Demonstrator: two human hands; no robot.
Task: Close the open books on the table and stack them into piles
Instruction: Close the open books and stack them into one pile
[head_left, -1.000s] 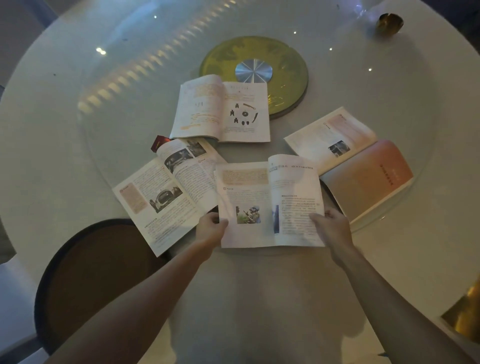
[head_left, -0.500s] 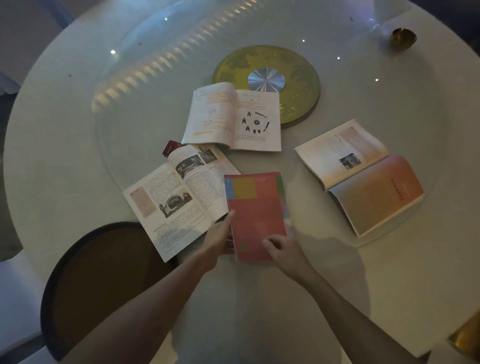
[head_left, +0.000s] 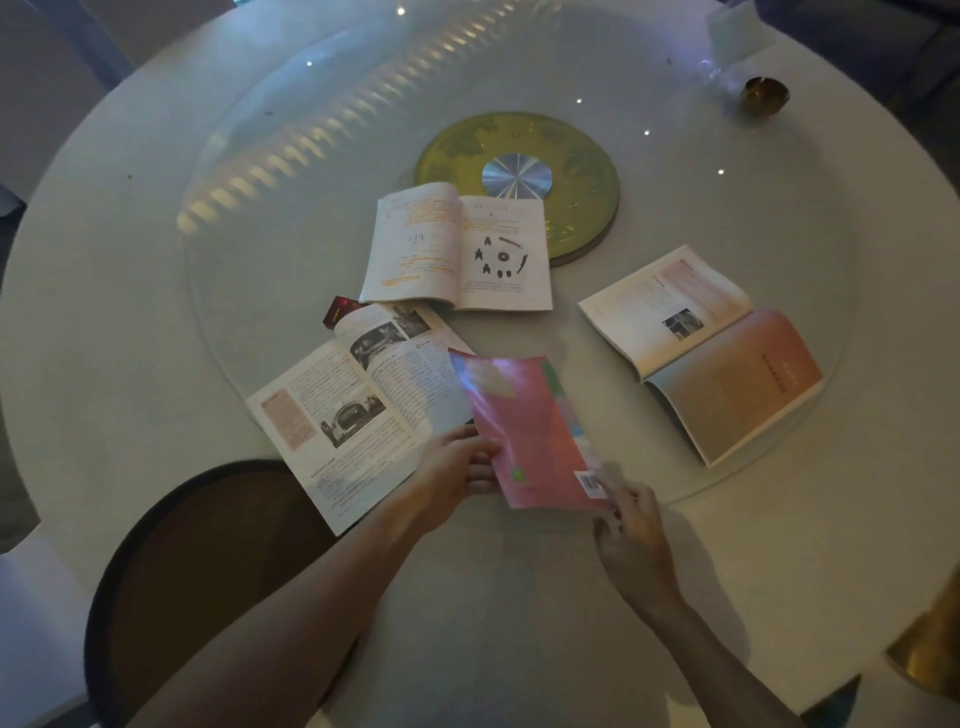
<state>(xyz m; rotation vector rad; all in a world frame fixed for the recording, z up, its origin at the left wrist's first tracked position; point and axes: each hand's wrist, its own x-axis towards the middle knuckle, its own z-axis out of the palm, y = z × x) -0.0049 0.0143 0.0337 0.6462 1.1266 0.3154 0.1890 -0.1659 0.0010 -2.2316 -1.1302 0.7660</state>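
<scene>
Round white table: closed red book, long axis eleven-to-five, gripped by left hand and right hand; open book overlapped at nine

A round white table is filling the dim view, a glass turntable on it catching rows of ceiling-light reflections. A yellow disc is sitting at its centre. A dark round chair is standing just beside the near edge.

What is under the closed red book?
The closed red book overlaps the right page edge of an open book and the glass turntable. The left hand grips its left edge. Whatever else lies beneath is covered.
</scene>
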